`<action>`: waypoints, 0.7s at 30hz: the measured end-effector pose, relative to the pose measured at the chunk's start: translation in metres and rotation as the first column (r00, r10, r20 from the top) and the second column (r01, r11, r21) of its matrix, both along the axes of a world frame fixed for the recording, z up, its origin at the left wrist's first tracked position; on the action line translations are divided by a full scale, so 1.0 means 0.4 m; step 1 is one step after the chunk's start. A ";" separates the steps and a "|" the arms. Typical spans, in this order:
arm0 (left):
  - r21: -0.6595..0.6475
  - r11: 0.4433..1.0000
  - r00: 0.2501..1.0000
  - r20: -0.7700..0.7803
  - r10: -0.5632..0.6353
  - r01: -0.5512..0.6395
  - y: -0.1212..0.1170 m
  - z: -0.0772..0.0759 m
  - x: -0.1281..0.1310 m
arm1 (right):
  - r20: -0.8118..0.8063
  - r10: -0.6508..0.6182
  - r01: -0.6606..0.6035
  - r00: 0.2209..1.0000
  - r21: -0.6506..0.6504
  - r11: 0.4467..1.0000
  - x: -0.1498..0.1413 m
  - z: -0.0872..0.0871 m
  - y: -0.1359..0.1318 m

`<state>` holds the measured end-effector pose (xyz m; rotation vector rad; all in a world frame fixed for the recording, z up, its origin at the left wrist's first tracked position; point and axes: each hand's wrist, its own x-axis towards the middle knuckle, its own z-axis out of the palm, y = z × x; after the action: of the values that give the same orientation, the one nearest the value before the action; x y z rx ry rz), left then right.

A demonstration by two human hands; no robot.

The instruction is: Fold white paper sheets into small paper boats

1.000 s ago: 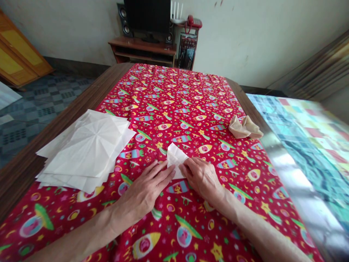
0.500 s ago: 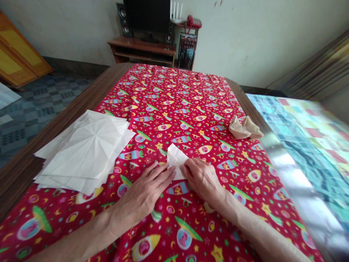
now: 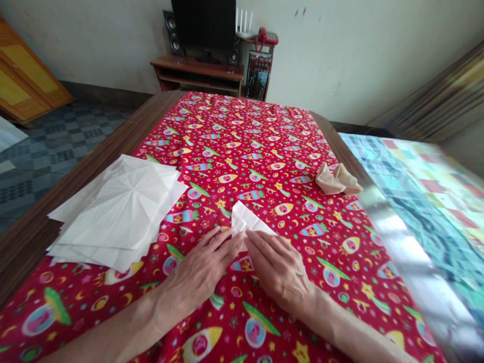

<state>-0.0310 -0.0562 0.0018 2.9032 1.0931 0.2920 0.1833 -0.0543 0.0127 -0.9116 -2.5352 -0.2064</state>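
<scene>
A small folded sheet of white paper [image 3: 249, 216] lies on the red patterned cloth [image 3: 242, 176] in front of me, its pointed end facing away. My left hand [image 3: 209, 262] is stretched out flat, fingertips touching the paper's near left edge. Across the near right part of the paper my right hand [image 3: 280, 267] lies with straight fingers side by side, hiding that portion. To the left is a loose stack of creased white paper sheets [image 3: 121, 209]. A folded beige paper shape [image 3: 338, 179] stands near the cloth's right side.
The cloth covers a dark wooden table [image 3: 151, 113]. A bed with a patchwork cover [image 3: 416, 176] adjoins on the right. Beyond the table's far end are a monitor [image 3: 204, 25] on a wooden stand [image 3: 196, 68] and a red telephone [image 3: 267, 36].
My right hand has gone from gripping the paper's right side to lying flat over its near part, uncovering more of its right edge. The left hand has barely moved.
</scene>
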 end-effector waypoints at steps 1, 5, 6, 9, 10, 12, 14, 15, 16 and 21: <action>0.008 1.000 1.000 -0.001 0.003 -0.003 -0.001 0.001 0.001 | 0.017 0.018 -0.017 1.000 -0.021 1.000 -0.002 0.000 -0.017; 0.014 1.000 1.000 0.001 0.007 -0.007 -0.003 0.003 0.003 | 0.110 -0.057 0.069 0.992 -0.110 0.992 -0.003 -0.006 -0.059; 0.013 1.000 1.000 -0.001 0.002 -0.002 -0.003 0.003 0.004 | 0.122 -0.057 0.072 0.991 -0.119 0.990 0.002 -0.007 -0.062; 0.008 1.000 1.000 -0.012 -0.003 0.003 -0.002 0.003 0.004 | 0.143 -0.058 0.075 0.988 -0.115 0.991 0.028 -0.007 -0.064; 0.009 1.000 1.000 -0.015 -0.001 0.002 -0.001 0.004 0.003 | 0.150 -0.062 0.079 0.987 -0.107 0.991 0.039 -0.005 -0.065; 0.011 1.000 1.000 -0.021 0.000 0.000 -0.001 0.005 0.003 | 0.159 -0.071 0.086 0.985 -0.087 0.993 0.060 -0.002 -0.069; 0.015 1.000 1.000 -0.022 -0.002 0.003 -0.002 0.004 0.002 | 0.167 -0.081 0.094 0.983 -0.071 0.993 0.077 0.001 -0.075; 0.017 1.000 1.000 -0.020 -0.004 0.005 -0.002 0.004 0.003 | 0.169 -0.087 0.099 0.982 -0.065 0.993 0.083 0.002 -0.078; 0.018 1.000 1.000 -0.017 -0.005 0.006 -0.002 0.003 0.003 | 0.172 -0.092 0.104 0.981 -0.060 0.993 0.087 0.002 -0.081; 0.017 1.000 0.999 -0.033 -0.004 0.005 -0.003 0.006 0.002 | 0.181 -0.100 0.105 0.978 -0.019 0.994 0.088 -0.002 -0.086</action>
<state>-0.0301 -0.0573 0.0042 2.9353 1.0939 0.2558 0.2186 -0.0888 0.0118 -1.0807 -2.6629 -0.2975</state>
